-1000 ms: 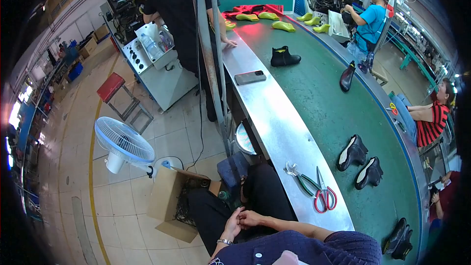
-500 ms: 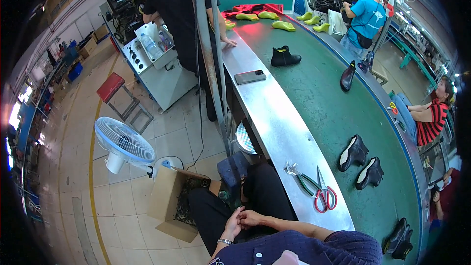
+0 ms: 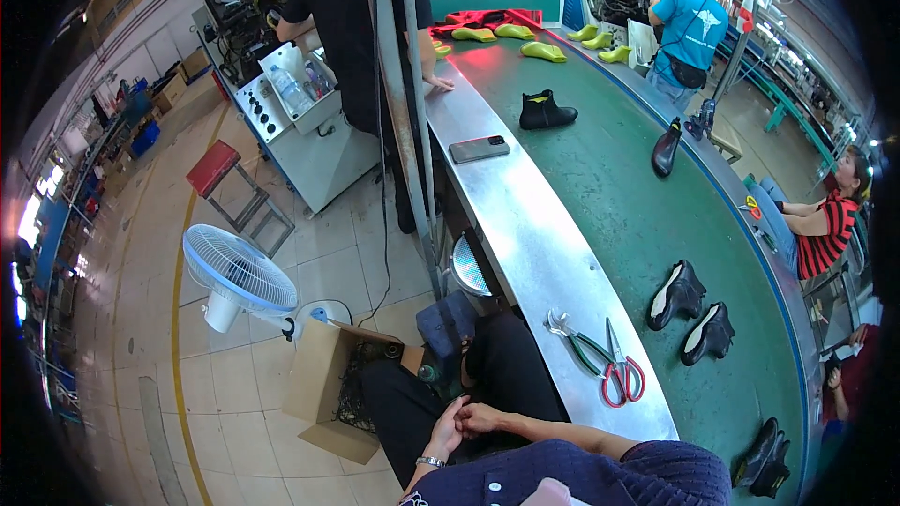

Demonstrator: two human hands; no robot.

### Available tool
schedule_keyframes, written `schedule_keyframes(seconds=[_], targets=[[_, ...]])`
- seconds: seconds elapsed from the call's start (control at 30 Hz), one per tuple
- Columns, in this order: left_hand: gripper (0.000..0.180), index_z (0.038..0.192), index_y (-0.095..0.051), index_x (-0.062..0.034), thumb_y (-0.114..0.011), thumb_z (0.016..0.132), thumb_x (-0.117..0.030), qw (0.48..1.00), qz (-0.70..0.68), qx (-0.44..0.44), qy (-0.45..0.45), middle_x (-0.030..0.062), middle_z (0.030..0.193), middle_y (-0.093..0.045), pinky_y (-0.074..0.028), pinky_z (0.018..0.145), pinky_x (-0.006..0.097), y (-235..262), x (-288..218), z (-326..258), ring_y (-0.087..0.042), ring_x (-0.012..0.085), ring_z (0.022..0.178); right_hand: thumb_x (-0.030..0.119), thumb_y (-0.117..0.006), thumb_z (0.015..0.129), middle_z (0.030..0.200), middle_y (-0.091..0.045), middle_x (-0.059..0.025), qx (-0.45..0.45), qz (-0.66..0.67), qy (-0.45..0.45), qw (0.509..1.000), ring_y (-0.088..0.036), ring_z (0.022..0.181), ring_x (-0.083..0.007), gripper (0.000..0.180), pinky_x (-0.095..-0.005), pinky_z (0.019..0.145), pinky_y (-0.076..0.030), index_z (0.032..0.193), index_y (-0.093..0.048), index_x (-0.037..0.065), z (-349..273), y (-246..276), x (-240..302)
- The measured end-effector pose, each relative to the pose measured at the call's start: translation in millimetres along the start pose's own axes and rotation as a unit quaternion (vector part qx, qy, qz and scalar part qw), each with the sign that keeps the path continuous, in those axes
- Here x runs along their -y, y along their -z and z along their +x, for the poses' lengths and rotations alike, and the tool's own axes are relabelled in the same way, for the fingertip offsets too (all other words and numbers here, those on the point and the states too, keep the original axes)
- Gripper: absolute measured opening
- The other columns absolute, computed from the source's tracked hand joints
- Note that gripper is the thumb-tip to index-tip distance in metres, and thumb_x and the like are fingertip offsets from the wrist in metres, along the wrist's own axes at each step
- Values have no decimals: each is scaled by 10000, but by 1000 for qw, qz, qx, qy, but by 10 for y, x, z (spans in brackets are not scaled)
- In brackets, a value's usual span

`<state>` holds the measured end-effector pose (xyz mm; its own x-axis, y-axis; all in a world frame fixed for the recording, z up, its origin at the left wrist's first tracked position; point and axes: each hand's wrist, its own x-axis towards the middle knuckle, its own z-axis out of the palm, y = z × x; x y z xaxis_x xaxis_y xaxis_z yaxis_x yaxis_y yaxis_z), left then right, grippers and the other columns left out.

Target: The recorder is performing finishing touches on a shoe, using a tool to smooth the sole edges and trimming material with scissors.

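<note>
The left hand [image 3: 443, 433] and the right hand [image 3: 480, 418] are being held together in the lap, just over the dark trousers; the fingers are touching each other and nothing is being gripped between them, and a bracelet [image 3: 430, 461] is being worn on the left wrist. Nearest to the hands, on the steel edge [image 3: 525, 244] of the long work line, red-handled scissors [image 3: 621, 377] and green-handled pliers [image 3: 579, 342] are lying side by side, the two tools touching or almost touching. A phone [image 3: 479, 148] is lying farther along the same steel strip. Beside the strip, a green conveyor belt [image 3: 609, 187] is being used to carry dark boots: one pair [image 3: 694, 311] near the scissors, one boot [image 3: 546, 112] upright in the middle, another [image 3: 665, 150] at the far edge, and yellow-green shoe lasts [image 3: 544, 50] at the far end. The floor [image 3: 234, 384] is being covered by pale tiles with a yellow line. On it, a white standing fan [image 3: 239, 274], an open cardboard box [image 3: 333, 384] and a red stool [image 3: 217, 169] are standing well apart. A person in black [image 3: 361, 28] is leaning on the strip, and other workers are sitting or standing at the belt's far side.
</note>
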<state>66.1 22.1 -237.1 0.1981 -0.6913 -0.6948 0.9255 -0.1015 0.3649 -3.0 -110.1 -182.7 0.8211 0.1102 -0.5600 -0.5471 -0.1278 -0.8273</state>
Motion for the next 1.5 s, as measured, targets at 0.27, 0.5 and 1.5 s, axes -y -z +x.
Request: schedule_keyframes(seconds=[0.27,0.5,1.5], targets=[[395,1277,-529,-62,-510,978,-319,1000,-10,8,-8,77,1073,-637,-510,762,319,-43,-26,-33,-615,175,907,80,-480,812,694,-644,-83,10,25,14,1000,-647,624,-182,146,-319,567,-514,829,-616,28,4,-6,-31],[396,1273,-533,-56,-522,973,-314,1000,-8,5,-27,85,1107,-628,-503,804,320,15,2,-19,-608,183,949,65,-479,800,683,-641,-78,17,27,20,999,-641,614,-175,138,-315,554,-505,822,-611,30,47,-30,-72],[415,1272,-523,-62,-537,962,-339,1000,-15,0,-20,86,1116,-605,-484,868,348,-34,-20,-44,-579,201,1004,237,-492,950,711,-654,-87,-24,-14,67,997,-653,610,-203,230,-339,563,-519,922,-576,25,18,-55,-113]])
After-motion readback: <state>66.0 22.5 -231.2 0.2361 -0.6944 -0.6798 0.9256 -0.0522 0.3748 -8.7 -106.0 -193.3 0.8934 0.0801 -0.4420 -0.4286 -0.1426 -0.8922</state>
